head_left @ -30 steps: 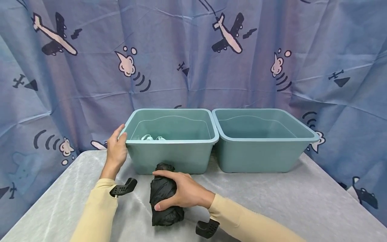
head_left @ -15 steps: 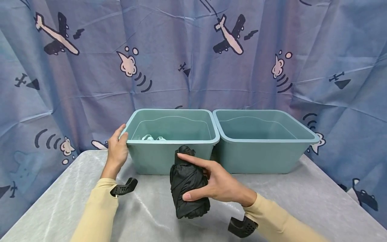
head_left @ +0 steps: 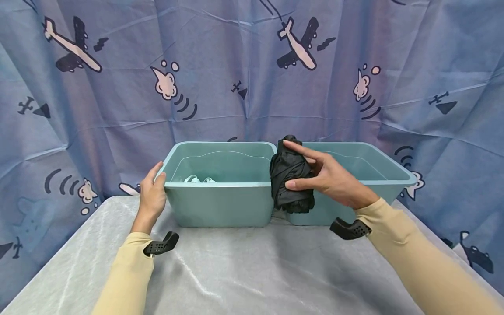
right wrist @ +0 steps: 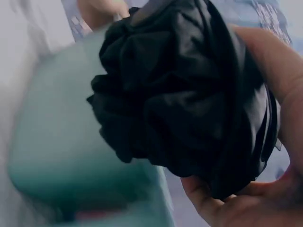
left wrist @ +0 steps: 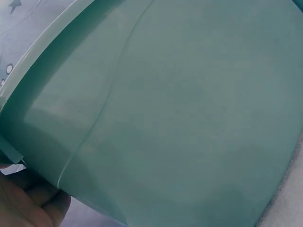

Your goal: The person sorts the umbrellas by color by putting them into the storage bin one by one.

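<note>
My right hand point(head_left: 332, 181) holds a folded black umbrella point(head_left: 290, 181), its thumb on the near side and fingers round the far side. The umbrella is raised off the table, in front of where the two green plastic bins meet. In the right wrist view, its pleated black cloth point(right wrist: 180, 94) fills the middle, with the fingers around its edge. My left hand point(head_left: 152, 197) grips the left bin point(head_left: 220, 205) at its left rim, thumb towards the front. The left wrist view shows curled fingertips point(left wrist: 57, 205) against that bin's wall.
The right bin point(head_left: 320, 214) stands close beside the left one, partly hidden by the umbrella and right hand. Small white items point(head_left: 193, 179) show inside the left bin. A pale cloth covers the table point(head_left: 220, 271); a blue patterned curtain point(head_left: 212, 65) hangs behind.
My right hand has lifted the umbrella off the table and carried it up and right, from before the left bin to between the bins. The left hand stays on the rim.
</note>
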A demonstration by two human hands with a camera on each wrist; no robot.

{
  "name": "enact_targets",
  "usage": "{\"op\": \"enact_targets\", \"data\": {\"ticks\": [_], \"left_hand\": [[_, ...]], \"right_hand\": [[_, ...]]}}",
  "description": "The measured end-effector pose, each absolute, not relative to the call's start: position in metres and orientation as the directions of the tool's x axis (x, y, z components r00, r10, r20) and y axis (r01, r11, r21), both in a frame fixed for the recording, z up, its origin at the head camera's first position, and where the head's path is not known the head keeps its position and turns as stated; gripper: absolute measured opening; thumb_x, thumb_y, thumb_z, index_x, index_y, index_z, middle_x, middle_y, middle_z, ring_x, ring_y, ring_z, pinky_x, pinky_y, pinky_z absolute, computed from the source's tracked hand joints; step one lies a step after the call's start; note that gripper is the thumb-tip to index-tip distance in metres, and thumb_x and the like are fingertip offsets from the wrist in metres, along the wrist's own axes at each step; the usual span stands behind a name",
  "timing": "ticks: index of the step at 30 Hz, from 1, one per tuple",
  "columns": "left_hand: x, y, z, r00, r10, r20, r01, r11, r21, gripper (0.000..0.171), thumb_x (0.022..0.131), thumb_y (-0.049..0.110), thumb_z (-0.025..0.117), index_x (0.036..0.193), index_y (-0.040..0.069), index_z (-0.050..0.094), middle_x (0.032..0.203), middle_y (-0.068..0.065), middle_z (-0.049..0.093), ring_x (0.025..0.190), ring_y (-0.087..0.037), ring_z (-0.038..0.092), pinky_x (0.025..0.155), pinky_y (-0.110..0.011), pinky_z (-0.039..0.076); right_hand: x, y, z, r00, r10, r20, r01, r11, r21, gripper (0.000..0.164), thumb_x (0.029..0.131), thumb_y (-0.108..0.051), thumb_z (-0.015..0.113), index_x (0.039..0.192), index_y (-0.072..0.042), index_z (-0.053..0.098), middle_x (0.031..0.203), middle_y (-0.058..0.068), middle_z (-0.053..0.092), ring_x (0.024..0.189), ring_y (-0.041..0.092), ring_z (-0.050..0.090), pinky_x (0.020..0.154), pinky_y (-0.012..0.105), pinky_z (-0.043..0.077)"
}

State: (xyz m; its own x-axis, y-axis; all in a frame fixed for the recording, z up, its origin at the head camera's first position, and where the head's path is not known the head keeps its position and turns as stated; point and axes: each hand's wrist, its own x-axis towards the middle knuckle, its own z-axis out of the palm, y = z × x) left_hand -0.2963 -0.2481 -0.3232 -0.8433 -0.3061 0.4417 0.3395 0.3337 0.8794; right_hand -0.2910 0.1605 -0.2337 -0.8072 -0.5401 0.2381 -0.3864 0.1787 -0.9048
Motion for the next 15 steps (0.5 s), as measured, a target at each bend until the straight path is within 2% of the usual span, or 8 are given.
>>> {"op": "enact_targets", "data": {"ticks": [3,6,11,13,15], "left_hand": [[-0.297,-0.249,-0.324,-0.842,-0.307,0.444,0.339,0.338,0.878,0.052,0.106,0.016,0.037,0.155,-0.001,0.037,0.159,-0.023,0.034,0.146,-0.035,0.03,0.12,-0.047,0.025],[-0.297,-0.249,-0.323,-0.839,-0.309,0.447,0.342,0.339,0.876,0.051,0.106,0.015,0.038,0.155,-0.002,0.037,0.159,-0.023,0.034,0.146,-0.034,0.03,0.12,-0.047,0.025],[-0.298,-0.249,-0.323,-0.84,-0.307,0.448,0.346,0.334,0.877,0.051,0.106,0.013,0.037,0.154,-0.003,0.037,0.158,-0.024,0.034,0.146,-0.035,0.031,0.12,-0.047,0.026],[-0.298,-0.249,-0.323,-0.843,-0.305,0.442,0.342,0.331,0.88,0.052,0.106,0.014,0.037,0.155,-0.003,0.036,0.158,-0.025,0.034,0.145,-0.036,0.033,0.119,-0.048,0.027],[-0.298,-0.249,-0.323,-0.848,-0.302,0.435,0.335,0.33,0.883,0.052,0.106,0.015,0.036,0.155,-0.002,0.035,0.158,-0.025,0.034,0.144,-0.037,0.034,0.118,-0.049,0.029]], "right_hand": [[-0.31,0.174,-0.222,-0.854,-0.464,0.236,-0.376,0.237,-0.896,0.088,0.088,-0.01,0.08,0.157,-0.042,0.036,0.125,0.023,0.063,0.111,0.031,0.064,0.089,0.041,0.056],[-0.327,0.183,-0.213,-0.881,-0.415,0.228,-0.359,0.27,-0.894,0.086,0.09,-0.012,0.079,0.157,-0.043,0.035,0.136,0.02,0.056,0.119,0.029,0.059,0.096,0.037,0.051],[-0.353,0.197,-0.208,-0.897,-0.398,0.192,-0.321,0.287,-0.903,0.086,0.093,-0.013,0.076,0.158,-0.045,0.03,0.162,0.012,0.027,0.137,0.026,0.044,0.107,0.034,0.043],[-0.363,0.202,-0.21,-0.904,-0.391,0.173,-0.298,0.287,-0.91,0.088,0.093,-0.012,0.076,0.159,-0.045,0.028,0.167,0.009,0.017,0.141,0.026,0.04,0.111,0.037,0.04],[-0.372,0.206,-0.215,-0.912,-0.385,0.144,-0.267,0.286,-0.92,0.089,0.093,-0.011,0.076,0.16,-0.043,0.026,0.167,0.011,0.015,0.143,0.028,0.037,0.115,0.043,0.036]]}}
